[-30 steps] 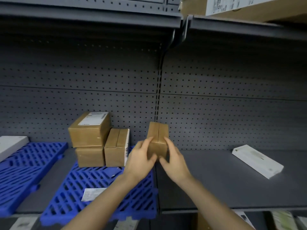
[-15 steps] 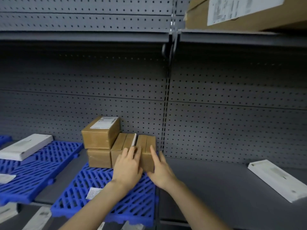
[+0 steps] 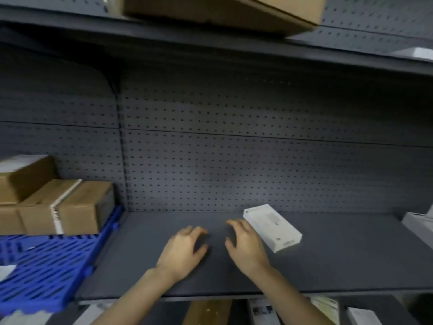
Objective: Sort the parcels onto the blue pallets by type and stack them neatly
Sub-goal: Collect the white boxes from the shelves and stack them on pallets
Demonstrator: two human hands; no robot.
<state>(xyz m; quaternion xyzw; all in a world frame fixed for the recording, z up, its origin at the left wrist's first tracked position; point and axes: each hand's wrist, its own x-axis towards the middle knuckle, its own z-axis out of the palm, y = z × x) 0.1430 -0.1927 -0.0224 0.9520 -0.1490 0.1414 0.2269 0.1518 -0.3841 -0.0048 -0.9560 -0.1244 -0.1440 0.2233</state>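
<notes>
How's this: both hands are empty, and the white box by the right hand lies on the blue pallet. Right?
No. The head view shows the white box on the grey shelf, not the blue pallet, which sits further left. The left hand and right hand are empty.

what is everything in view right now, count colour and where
brown parcels: four visible, brown, stacked at the back of the pallet, far left, partly cut off
blue pallet: one, blue, lower left
flat white box: one, white, lying on the shelf beside the right hand
large cardboard box: one, brown, on the upper shelf
edge box: one, white, far right of the shelf, cut off
grey shelf: one, dark grey, pegboard behind it
lower-shelf items: blurred, count unclear, bottom edge
left hand: one, over the shelf, fingers relaxed, holding nothing
right hand: one, over the shelf, holding nothing
</notes>
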